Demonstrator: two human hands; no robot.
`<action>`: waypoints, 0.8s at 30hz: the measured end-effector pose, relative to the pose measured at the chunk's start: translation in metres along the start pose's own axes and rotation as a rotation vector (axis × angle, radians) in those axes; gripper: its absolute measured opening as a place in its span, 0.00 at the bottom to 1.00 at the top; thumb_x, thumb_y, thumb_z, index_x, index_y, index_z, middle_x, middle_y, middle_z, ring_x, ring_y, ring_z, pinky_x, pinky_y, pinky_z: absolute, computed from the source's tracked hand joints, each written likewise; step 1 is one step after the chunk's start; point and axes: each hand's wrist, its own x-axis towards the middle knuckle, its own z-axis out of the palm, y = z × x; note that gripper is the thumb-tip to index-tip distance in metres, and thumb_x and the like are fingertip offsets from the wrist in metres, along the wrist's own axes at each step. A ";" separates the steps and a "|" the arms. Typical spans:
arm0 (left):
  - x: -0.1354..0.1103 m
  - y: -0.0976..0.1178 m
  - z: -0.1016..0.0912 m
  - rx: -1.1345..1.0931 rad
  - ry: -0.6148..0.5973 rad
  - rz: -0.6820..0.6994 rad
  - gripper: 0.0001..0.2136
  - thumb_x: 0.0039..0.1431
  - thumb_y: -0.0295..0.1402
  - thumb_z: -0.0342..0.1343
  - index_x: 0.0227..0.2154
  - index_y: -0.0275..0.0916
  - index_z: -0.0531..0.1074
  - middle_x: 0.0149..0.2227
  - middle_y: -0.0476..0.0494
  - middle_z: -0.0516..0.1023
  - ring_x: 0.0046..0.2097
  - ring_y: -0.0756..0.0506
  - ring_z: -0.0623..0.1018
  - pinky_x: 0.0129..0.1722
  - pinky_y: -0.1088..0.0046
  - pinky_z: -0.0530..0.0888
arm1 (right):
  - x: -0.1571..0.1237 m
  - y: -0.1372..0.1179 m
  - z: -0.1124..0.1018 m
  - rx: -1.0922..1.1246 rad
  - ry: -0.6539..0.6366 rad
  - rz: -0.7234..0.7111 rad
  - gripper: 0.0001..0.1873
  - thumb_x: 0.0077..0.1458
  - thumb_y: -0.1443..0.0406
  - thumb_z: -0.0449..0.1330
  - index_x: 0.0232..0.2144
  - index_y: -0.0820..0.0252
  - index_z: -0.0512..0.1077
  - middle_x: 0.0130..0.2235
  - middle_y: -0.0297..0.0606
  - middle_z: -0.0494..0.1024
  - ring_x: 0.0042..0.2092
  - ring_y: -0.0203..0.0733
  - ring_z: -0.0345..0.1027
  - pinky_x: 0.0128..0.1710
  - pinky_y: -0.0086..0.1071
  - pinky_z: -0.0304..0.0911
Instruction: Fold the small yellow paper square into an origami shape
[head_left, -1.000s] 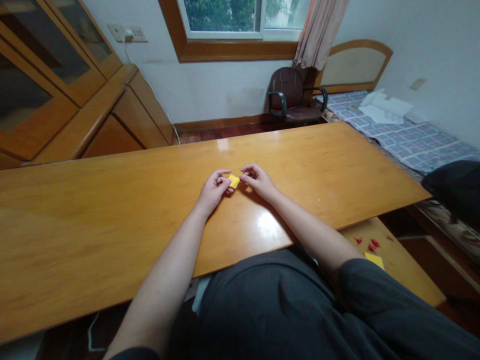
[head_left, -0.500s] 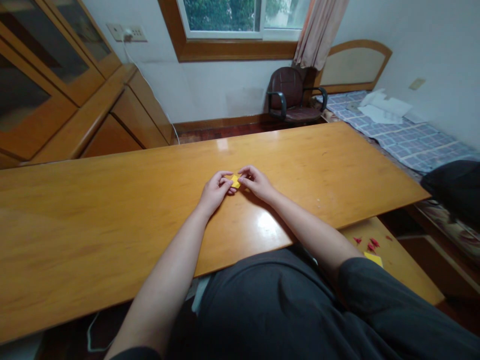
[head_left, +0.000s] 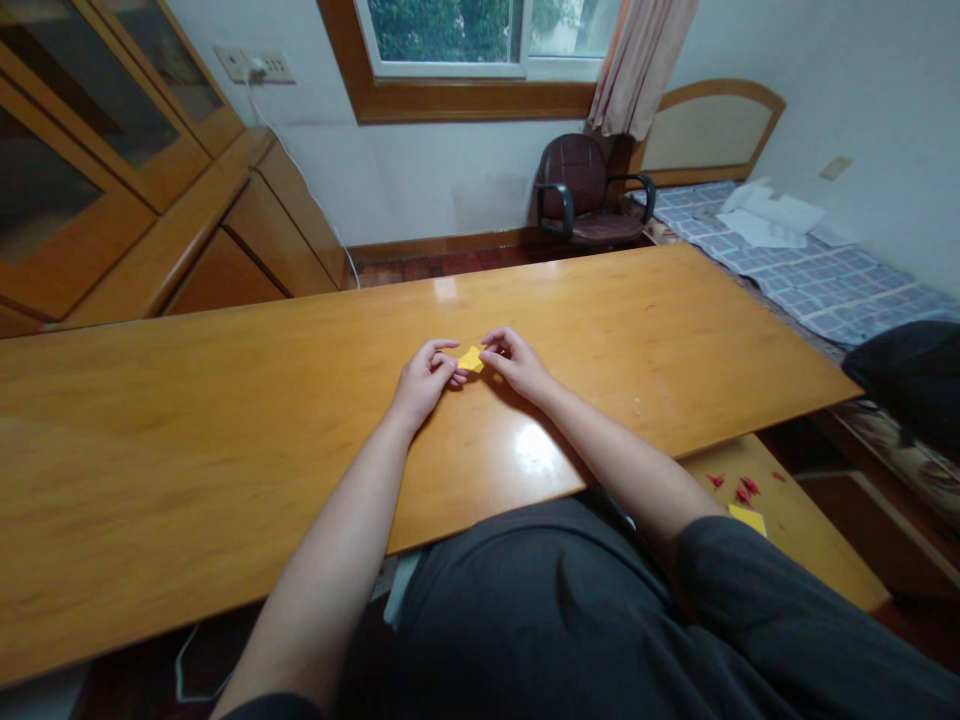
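A small folded piece of yellow paper [head_left: 471, 358] is pinched between both my hands just above the long wooden table [head_left: 225, 400]. My left hand [head_left: 424, 380] grips its left side with thumb and curled fingers. My right hand [head_left: 516, 362] pinches its right edge with fingertips pressed together. Both wrists rest low over the tabletop near its middle.
A lower bench [head_left: 795, 520] at the right bears a yellow paper sheet [head_left: 748, 518] and small red folded pieces [head_left: 739, 490]. Beyond the table stand a dark armchair [head_left: 585, 190], a wooden cabinet [head_left: 112, 170] at the left and a bed [head_left: 810, 270] at the right.
The hands drew together around the paper half a second ago, then eased slightly apart; the yellow piece now shows a bit more and has shifted a little upward.
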 end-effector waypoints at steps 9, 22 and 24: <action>-0.002 0.006 0.002 0.004 0.005 0.010 0.18 0.56 0.34 0.59 0.49 0.37 0.68 0.28 0.49 0.79 0.31 0.47 0.81 0.31 0.73 0.78 | 0.000 -0.003 0.000 0.054 0.011 0.018 0.16 0.53 0.58 0.64 0.41 0.58 0.68 0.32 0.30 0.71 0.33 0.35 0.64 0.37 0.31 0.58; 0.000 0.006 -0.006 0.023 0.134 0.057 0.15 0.57 0.36 0.58 0.45 0.37 0.69 0.29 0.49 0.79 0.28 0.50 0.78 0.30 0.74 0.77 | 0.003 -0.001 -0.004 0.152 0.076 0.035 0.17 0.51 0.56 0.66 0.39 0.56 0.67 0.31 0.30 0.70 0.32 0.34 0.63 0.35 0.30 0.58; -0.001 0.006 -0.003 0.034 0.107 0.052 0.16 0.57 0.37 0.59 0.46 0.37 0.69 0.29 0.49 0.78 0.29 0.50 0.78 0.30 0.74 0.77 | 0.003 -0.002 -0.003 0.142 0.064 0.034 0.17 0.51 0.56 0.66 0.39 0.56 0.67 0.30 0.29 0.70 0.32 0.34 0.63 0.35 0.30 0.58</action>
